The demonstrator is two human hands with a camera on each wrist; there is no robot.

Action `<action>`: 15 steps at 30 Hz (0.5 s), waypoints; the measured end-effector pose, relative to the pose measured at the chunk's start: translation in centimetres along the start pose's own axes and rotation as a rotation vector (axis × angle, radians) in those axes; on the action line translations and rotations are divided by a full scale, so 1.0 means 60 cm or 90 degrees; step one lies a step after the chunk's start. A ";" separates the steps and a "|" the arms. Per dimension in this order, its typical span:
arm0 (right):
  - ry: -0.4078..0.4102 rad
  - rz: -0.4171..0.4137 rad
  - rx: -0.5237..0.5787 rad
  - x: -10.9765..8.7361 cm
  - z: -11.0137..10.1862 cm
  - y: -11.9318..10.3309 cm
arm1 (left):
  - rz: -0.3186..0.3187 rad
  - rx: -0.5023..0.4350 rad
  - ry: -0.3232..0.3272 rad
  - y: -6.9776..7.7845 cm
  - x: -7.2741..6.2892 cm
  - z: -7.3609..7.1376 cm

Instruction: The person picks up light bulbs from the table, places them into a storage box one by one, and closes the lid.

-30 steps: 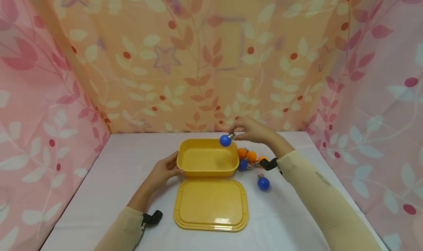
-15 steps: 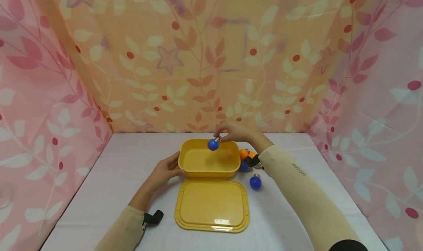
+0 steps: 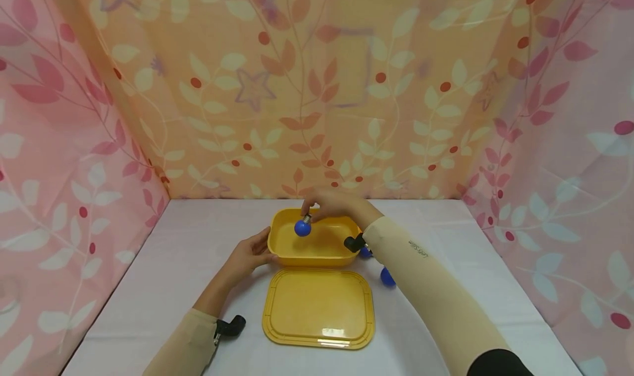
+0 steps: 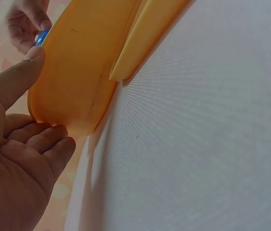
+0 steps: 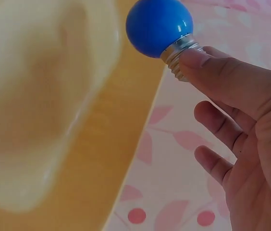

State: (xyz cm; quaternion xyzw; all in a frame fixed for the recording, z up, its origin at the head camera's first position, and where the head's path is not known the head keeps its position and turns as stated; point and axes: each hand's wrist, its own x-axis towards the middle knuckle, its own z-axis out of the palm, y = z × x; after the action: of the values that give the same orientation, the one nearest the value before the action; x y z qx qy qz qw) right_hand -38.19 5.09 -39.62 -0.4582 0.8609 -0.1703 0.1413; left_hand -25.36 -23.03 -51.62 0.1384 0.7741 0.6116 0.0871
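Note:
My right hand [image 3: 331,204] pinches a blue light bulb [image 3: 302,228] by its silver screw base, blue globe hanging down. In the head view the bulb overlaps the inside of a yellow plastic box [image 3: 342,261], left of its middle. Thumb and fingertip meet on the screw threads in the right wrist view, while the other fingers stay loosely bent. My left hand [image 3: 249,253] holds the box's left end. Its thumb lies at the rim and its fingers bend against the outer wall in the left wrist view.
A flat yellow lid [image 3: 318,307] lies on the white tabletop [image 3: 198,227] in front of the box. Right of the box, a blue bulb [image 3: 365,252] and another blue bulb [image 3: 387,277] are partly covered by my right sleeve [image 3: 426,277]. A patterned curtain [image 3: 317,90] rises behind.
My right hand has carried the blue light bulb leftward and a little lower, from the box's right rim to over its inside. My forearm now hides the orange bulbs. The left hand keeps its place.

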 end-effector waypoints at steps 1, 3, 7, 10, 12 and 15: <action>-0.005 -0.003 -0.001 0.006 0.002 -0.002 | 0.000 -0.003 0.001 0.000 0.000 -0.001; -0.012 -0.014 -0.014 0.019 0.008 -0.004 | 0.008 -0.006 -0.002 0.000 0.000 -0.002; -0.036 -0.026 -0.011 0.041 0.021 -0.008 | 0.008 -0.004 -0.001 -0.002 0.002 -0.003; -0.051 -0.023 0.004 0.055 0.035 -0.008 | 0.003 -0.002 0.001 -0.005 0.003 -0.004; -0.055 -0.017 0.002 0.062 0.044 -0.009 | 0.003 -0.001 0.001 -0.006 0.003 -0.004; -0.064 -0.017 -0.003 0.071 0.056 -0.015 | 0.003 0.004 0.002 -0.007 0.003 -0.005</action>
State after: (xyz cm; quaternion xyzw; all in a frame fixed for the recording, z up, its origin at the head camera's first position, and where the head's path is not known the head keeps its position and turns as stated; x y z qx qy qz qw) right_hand -38.49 0.53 -42.64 -0.4777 0.8471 -0.1468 0.1807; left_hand -25.66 -23.33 -51.94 0.1396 0.7758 0.6096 0.0843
